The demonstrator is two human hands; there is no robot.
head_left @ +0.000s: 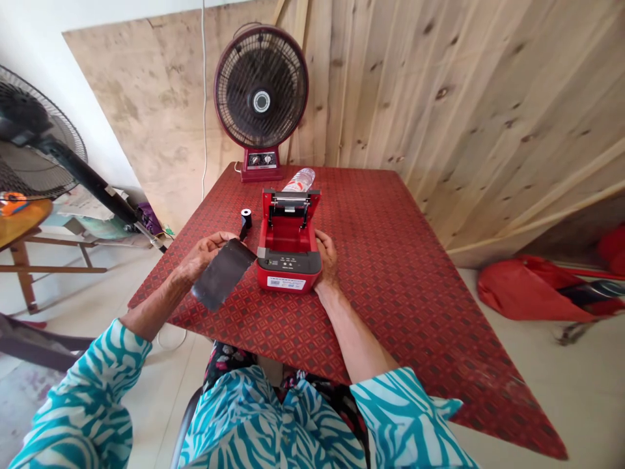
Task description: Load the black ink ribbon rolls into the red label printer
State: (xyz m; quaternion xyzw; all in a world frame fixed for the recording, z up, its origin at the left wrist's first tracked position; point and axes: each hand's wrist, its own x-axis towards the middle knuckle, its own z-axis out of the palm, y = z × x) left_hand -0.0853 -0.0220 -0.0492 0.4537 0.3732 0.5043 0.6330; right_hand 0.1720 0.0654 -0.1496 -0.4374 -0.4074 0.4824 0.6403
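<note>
My left hand [208, 253] pinches a dark grey-black strip of paper [224, 273], whose wide end hangs down over the table. The strip seems to lead back to a small black roll [247, 219] with a white core, standing just behind the hand. A red label printer [289, 277] sits in front of me with its lid [291, 205] raised and its inner bay exposed. Along its right side, the fingers of my right hand [328, 259] wrap round the body. The strip's right edge is close to the printer's front left corner; I cannot tell whether they touch.
The red patterned table [390, 280] carries a clear plastic bottle [300, 180] lying behind the printer and a dark red fan [262, 101] at the back. A black fan [63, 143] stands on the left. A red bag [527, 290] lies on the floor at right.
</note>
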